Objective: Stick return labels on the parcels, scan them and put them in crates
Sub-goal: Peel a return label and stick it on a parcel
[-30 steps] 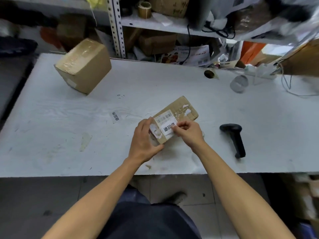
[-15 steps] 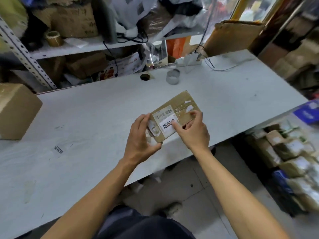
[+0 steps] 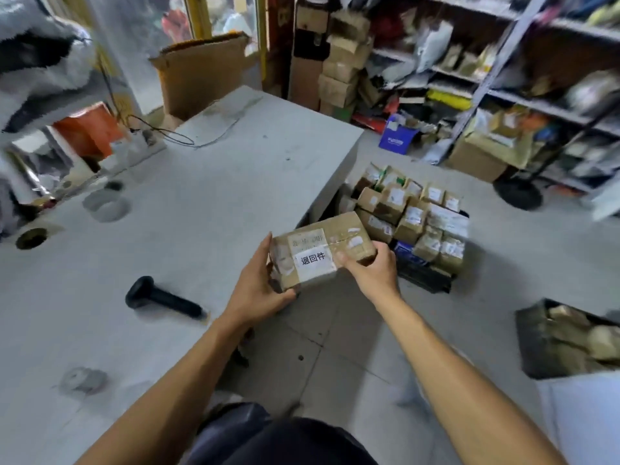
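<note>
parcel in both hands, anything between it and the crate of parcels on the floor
Nothing visible. The parcel is held off the table's edge, and only open air and bare floor separate it from the crate, which is already heaped with parcels.

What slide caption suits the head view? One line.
Both hands hold a labelled parcel beyond the table edge.

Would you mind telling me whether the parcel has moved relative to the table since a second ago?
Yes. The parcel, earlier over the table, is now held beyond its edge, over the floor.
</note>
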A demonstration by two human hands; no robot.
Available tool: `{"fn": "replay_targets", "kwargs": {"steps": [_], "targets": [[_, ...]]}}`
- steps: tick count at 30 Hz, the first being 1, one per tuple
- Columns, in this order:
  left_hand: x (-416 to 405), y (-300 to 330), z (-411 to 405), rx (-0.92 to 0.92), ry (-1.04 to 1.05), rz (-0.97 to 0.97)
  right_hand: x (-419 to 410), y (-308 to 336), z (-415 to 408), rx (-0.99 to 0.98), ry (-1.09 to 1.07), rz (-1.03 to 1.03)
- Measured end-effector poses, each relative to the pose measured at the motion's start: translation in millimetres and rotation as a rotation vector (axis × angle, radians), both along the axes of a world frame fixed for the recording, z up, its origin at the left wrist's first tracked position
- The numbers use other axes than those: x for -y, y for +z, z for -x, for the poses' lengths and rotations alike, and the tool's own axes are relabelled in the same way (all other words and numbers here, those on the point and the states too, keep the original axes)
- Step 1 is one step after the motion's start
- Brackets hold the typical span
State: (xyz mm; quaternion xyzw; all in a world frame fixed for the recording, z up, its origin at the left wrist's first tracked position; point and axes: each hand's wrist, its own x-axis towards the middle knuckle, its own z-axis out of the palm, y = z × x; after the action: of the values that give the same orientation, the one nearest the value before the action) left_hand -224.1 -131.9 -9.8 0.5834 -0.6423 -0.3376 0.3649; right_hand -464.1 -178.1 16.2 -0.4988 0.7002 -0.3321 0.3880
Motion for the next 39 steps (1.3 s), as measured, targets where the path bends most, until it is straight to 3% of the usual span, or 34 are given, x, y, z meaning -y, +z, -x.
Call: {"fn": "replay_targets", "kwargs": {"steps": [4, 11, 19, 24, 36, 39], "targets": [[38, -14, 46, -0.025, -0.162, -0.085, 0, -20, 56, -0.012, -0.126, -0.036], [104, -54, 103, -0.101, -0.198, -0.333, 28, -55, 106, 0.007, -0.244, -0.177], [240, -96, 160, -0.002, -0.234, -0.479, 172, -76, 166, -0.074, -0.21, -0.28], [313, -106, 195, -0.009, -0.136, -0.532, 260, -78, 187, -0.111, -0.16, -0.354], [476, -127, 289, -0.166, 0.282, -0.619, 406, -137, 235, 0.107, -0.09, -0.593], [536, -147, 320, -0.088, 0.347, -0.637, 457, -157, 259, 0.133, -0.049, -0.641]]}}
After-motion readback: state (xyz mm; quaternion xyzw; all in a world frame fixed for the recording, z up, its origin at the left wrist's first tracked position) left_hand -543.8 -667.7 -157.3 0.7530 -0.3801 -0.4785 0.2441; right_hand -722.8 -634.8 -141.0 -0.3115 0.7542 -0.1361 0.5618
